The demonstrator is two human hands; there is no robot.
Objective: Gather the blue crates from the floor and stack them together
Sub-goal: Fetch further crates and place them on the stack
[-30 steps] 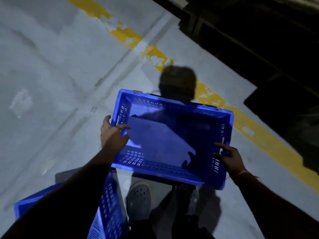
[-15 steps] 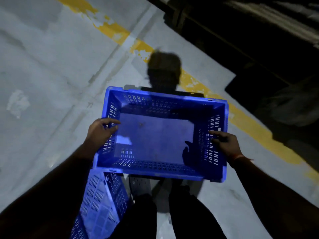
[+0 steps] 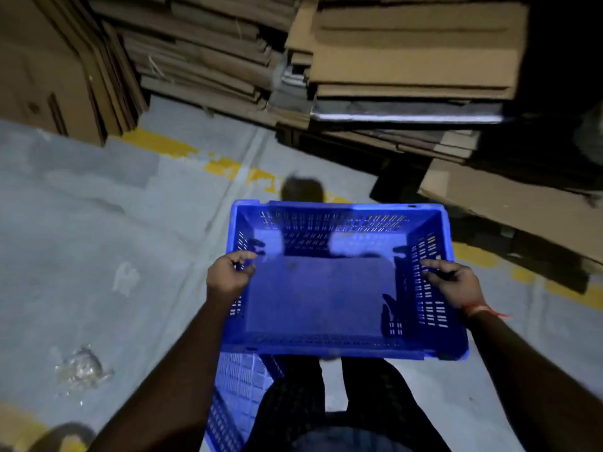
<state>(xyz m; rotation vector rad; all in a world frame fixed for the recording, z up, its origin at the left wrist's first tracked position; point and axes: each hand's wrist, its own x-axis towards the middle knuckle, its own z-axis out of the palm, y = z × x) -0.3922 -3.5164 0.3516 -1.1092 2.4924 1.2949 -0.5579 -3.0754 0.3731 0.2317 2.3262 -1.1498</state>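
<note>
Blue crates: two in view. The first, a blue slotted crate, is empty, carried open side up above the grey floor, in front of the person's legs. The second blue crate shows only in part, below the first one's near left corner and beside the left leg; how it sits cannot be told.

Hands: two, one at each short end of the carried crate. Left hand: fingers curled over the left rim, tips hooked inside the wall, thumb on top. Right hand: fingers curled round the right rim, pressed against the slotted wall, gripping it. A red thread band circles the right wrist.

Cardboard: flattened sheets in several stacks along the far side, the count unclear through blur; more sheets stand upright at far left.

Floor markings: one broken yellow line runs across the floor behind the crate. One crumpled clear plastic scrap lies on the floor at left, well apart from both crates.
</note>
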